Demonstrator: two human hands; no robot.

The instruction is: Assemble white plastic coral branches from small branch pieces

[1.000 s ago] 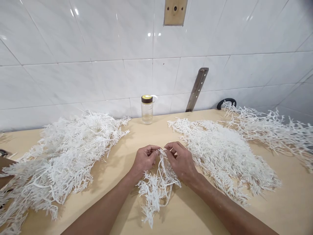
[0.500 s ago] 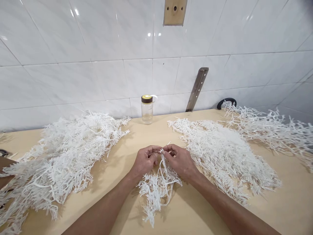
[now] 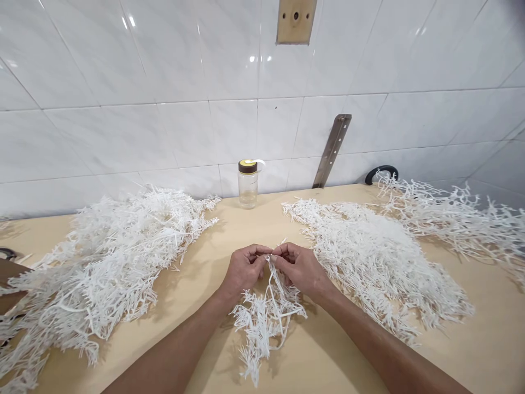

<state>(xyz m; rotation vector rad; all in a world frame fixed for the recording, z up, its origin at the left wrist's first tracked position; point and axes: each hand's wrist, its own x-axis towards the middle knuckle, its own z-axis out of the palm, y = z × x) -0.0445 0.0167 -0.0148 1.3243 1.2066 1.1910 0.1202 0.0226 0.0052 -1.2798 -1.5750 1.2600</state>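
Note:
My left hand (image 3: 245,269) and my right hand (image 3: 298,268) meet at the middle of the table, fingertips pinched together. Between them they grip the top end of a white branching plastic strand (image 3: 262,320), whose feathery twigs hang toward me and rest on the table. The exact spot under the fingertips is partly hidden. To the right of my right hand lies a flat heap of similar white strands (image 3: 369,254). A taller, looser heap of white strands (image 3: 118,257) spreads at the left.
A clear bottle (image 3: 248,191) with a dark and yellow cap stands near the tiled wall. A metal strip (image 3: 332,150) leans on the wall beside a black curved object (image 3: 381,173). More spindly white branches (image 3: 455,219) lie at the far right. Part of another person's arm (image 3: 14,282) shows at the left edge.
My left thumb has come up to the fingertips at the strand's top end, closing the pinch. Otherwise the hands and heaps stay nearly where they were; the view shifts slightly.

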